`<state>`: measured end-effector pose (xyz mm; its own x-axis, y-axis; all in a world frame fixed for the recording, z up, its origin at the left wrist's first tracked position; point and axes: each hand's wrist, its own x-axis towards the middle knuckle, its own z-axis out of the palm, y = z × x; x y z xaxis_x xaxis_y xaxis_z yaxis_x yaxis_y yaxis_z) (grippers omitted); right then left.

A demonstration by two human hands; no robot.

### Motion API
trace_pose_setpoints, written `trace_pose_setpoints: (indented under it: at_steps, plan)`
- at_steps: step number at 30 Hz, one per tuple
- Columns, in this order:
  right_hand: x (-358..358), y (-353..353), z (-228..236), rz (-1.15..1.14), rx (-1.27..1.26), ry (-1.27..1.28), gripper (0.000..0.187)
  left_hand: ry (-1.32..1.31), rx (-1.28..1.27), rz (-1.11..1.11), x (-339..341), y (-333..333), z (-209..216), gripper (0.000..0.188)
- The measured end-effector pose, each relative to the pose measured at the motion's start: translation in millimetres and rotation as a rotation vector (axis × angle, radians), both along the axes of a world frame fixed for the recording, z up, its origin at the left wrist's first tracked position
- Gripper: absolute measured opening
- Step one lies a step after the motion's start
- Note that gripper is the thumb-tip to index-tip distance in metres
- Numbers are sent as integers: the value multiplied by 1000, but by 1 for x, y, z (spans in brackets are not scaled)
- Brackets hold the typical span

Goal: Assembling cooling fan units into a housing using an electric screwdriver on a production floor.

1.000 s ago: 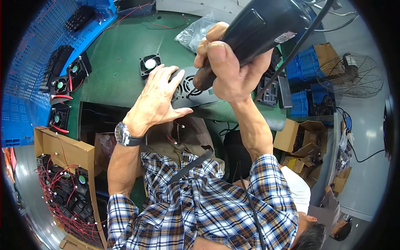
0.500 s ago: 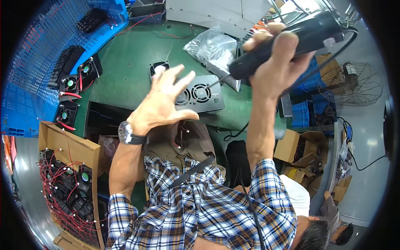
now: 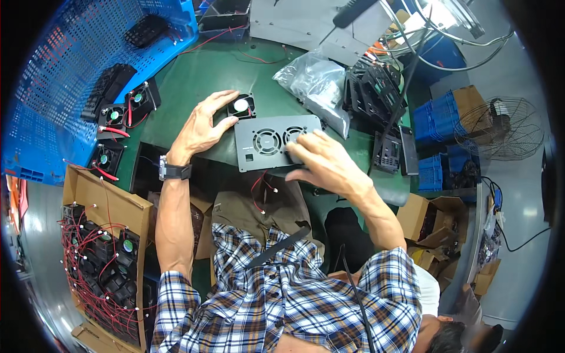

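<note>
A dark grey metal panel (image 3: 247, 144) with two round slotted vents lies at the near edge of the green bench. Just behind its left part sits a small black cooling fan (image 3: 249, 99) with a white round centre. My left hand (image 3: 202, 126) is open beside the fan, fingertips at the fan's left side and thumb close to the panel's corner. Over the panel's right vent is my right hand (image 3: 334, 160), its fingers bent and thumb apart, with no tool in it. A black electric screwdriver (image 3: 355, 10) hangs above the far side of the bench.
To the left, a blue crate (image 3: 53, 100) stands by several fans (image 3: 109, 116) with red wires. A cardboard box (image 3: 106, 191) of wired fans is below it. Behind the panel lie a clear plastic bag (image 3: 315, 79) and black slotted parts (image 3: 376, 91). A caged fan (image 3: 500, 126) stands right.
My right hand has let go of the electric screwdriver, which now hangs higher up, and has come down to the panel. My left hand has drawn back left beside the small fan.
</note>
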<state>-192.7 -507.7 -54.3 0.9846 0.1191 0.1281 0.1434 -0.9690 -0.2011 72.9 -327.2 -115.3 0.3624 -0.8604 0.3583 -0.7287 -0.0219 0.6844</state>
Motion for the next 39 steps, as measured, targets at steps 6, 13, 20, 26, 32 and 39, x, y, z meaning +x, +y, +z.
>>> trace_pose_setpoints:
  at_steps: [6, 13, 20, 26, 32, 39]
  plan:
    - [-21, -13, -46, 95, -159, -229, 49, 10, -25, 53, 1, 4, 0, 59]
    - [-22, 3, -32, 20, 0, -368, 47, 88, 15, -36, -28, 19, 2, 83]
    - [-20, 9, -45, -75, -60, -283, 49, 108, 69, -29, -44, 37, 4, 116]
    - [-15, 24, -53, -100, -115, -294, 48, 103, 138, -109, -51, 34, 25, 135]
    - [-11, 32, -52, -153, -130, -233, 45, 13, 134, -157, -47, 10, 15, 116]
    - [25, -16, 31, -207, 177, -705, 47, -18, 63, -179, -42, -1, 10, 108]
